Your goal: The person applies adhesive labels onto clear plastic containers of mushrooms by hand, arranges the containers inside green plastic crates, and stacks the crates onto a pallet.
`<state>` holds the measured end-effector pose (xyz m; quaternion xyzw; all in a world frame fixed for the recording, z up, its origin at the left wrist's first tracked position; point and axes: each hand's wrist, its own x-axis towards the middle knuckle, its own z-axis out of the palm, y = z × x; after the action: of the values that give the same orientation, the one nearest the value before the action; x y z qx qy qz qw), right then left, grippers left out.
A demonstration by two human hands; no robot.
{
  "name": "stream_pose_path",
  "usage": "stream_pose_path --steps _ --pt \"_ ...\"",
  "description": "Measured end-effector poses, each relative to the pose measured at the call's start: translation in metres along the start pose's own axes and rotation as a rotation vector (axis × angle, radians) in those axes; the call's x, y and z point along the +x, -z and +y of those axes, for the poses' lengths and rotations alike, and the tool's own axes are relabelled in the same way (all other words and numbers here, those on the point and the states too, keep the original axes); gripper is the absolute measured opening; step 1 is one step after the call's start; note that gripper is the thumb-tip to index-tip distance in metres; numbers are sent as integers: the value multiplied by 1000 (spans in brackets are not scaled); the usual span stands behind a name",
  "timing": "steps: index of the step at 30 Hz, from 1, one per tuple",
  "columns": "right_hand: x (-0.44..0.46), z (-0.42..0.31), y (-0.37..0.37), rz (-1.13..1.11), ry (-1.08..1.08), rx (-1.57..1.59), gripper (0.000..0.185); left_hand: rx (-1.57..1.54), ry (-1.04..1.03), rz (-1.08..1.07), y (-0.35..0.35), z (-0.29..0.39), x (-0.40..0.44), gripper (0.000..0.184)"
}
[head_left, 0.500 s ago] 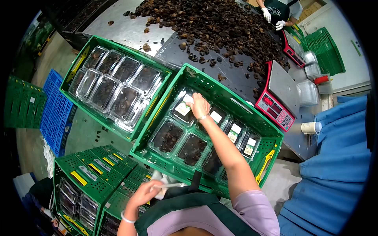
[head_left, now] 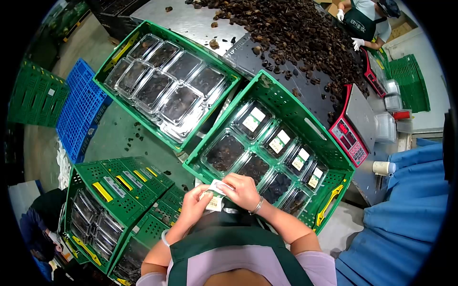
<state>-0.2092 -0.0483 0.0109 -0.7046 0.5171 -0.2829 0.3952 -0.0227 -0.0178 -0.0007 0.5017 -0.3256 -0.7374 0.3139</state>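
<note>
Both my hands are close together over the near edge of a green crate (head_left: pixel 312 125). My left hand (head_left: pixel 194 206) pinches white-and-green labels (head_left: pixel 215 202) from the left. The fingers of my right hand (head_left: pixel 243 191) are closed on the top of the same labels. Inside the crate, clear boxes of dark contents stand in two rows. Labels lie on the lids of the far row, such as the label on the upper left box (head_left: pixel 253 119). Boxes in the near row, like the one at the left (head_left: pixel 225 151), show bare lids.
Another green crate (head_left: pixel 157 125) of clear boxes is at the left. Dark pieces (head_left: pixel 296 43) cover the back table, beside a red scale (head_left: pixel 350 131). One co-worker (head_left: pixel 365 21) is at the top right, another person (head_left: pixel 40 224) at the lower left. Stacked crates (head_left: pixel 114 190) stand lower left.
My right hand has left the upper left box in the crate and come back to my left hand at the labels. The view has shifted, showing more of the co-worker.
</note>
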Motion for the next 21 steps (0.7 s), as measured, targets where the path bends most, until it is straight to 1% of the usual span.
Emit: stream_pose_path --steps 1,2,3,4,5,6,7,8,9,10,11,12,13,14,16,17,18,19,20,21 --pt "-4 0 -1 -1 1 -5 16 -52 70 -20 1 -5 4 17" --pt "-9 2 -3 81 13 -69 14 -54 71 -23 4 -11 5 17" --pt "-14 2 -5 166 22 -131 12 68 36 -70 8 -15 5 13" --pt "-18 2 -5 170 16 -135 12 189 0 -119 12 -18 5 12" --pt "-22 1 -5 209 -1 -172 10 435 35 -273 24 -17 5 21" --pt "-25 1 -6 249 -15 -207 9 353 39 -376 35 -19 4 33" --pt "-31 -1 -10 256 117 -268 11 458 -139 -338 36 -7 0 43" --pt "-40 -7 -16 162 163 -385 14 560 -317 -296 36 6 -7 54" --pt "-42 -15 -22 109 223 -330 15 554 -340 -230 32 9 -12 70" --pt "-43 -24 -28 56 282 -270 16 535 -428 -252 25 16 -18 80" --pt "-40 -28 -30 -29 325 -300 17 453 -364 -264 20 13 -23 78" --pt "-34 -24 -31 5 257 -288 16 369 -307 -271 16 7 -30 76" --pt "-19 -14 -25 92 211 -159 16 33 -125 -239 16 -5 -37 68" --pt "2 -1 -18 182 163 -28 16 50 -163 -174 14 -1 -41 59" --pt "30 43 -25 229 -23 -237 15 224 -35 -190 40 -15 -44 58" --pt "40 68 -31 223 -85 -339 19 141 -1 -179 42 -15 -49 51" --pt "48 93 -36 215 -142 -445 24 138 -9 -174 42 -14 -53 51" --pt "51 116 -45 210 -134 -447 24 121 63 -192 42 -13 -58 46" --pt "52 136 -54 140 -176 -547 32 107 139 -209 41 -10 -64 42" --pt "55 136 -56 70 -217 -647 40 75 67 -188 34 -6 -67 34"
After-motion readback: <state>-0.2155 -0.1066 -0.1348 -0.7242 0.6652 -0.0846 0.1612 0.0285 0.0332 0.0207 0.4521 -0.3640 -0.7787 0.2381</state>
